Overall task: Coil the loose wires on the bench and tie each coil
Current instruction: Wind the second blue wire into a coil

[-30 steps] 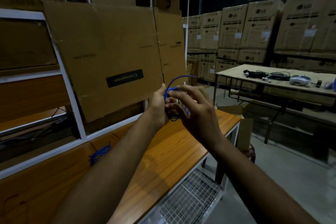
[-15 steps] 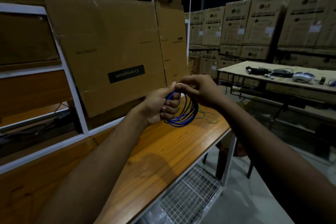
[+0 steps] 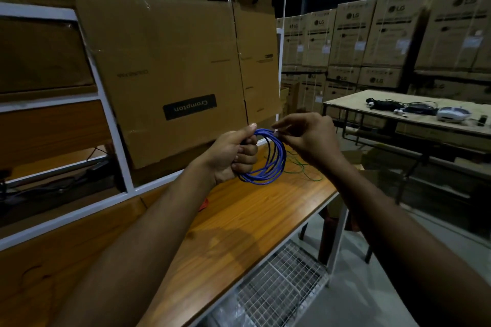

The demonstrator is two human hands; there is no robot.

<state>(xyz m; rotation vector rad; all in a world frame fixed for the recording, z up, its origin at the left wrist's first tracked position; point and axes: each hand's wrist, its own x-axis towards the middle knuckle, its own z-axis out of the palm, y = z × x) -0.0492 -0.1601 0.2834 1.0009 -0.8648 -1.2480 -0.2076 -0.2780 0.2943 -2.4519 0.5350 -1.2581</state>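
Note:
A blue wire coil (image 3: 268, 167) of several loops hangs above the wooden bench (image 3: 247, 223). My left hand (image 3: 235, 152) grips one side of the coil in a fist, thumb up. My right hand (image 3: 308, 138) pinches the coil's top right part, where a loose end sits between the fingertips. A thin green wire (image 3: 303, 167) lies loose on the bench just behind the coil. A small orange-red piece (image 3: 204, 204) shows on the bench beside my left forearm.
A flattened Crompton cardboard box (image 3: 170, 74) leans against the white rack (image 3: 117, 138) behind the bench. A wire-mesh shelf (image 3: 276, 292) sits under the bench. To the right stands a second table (image 3: 398, 114) with cables and a white device, stacked cartons behind.
The coil has swung out to hang as a wider ring. My right hand has shifted from the front of the coil to its top right, pinching the end. My left hand keeps its grip.

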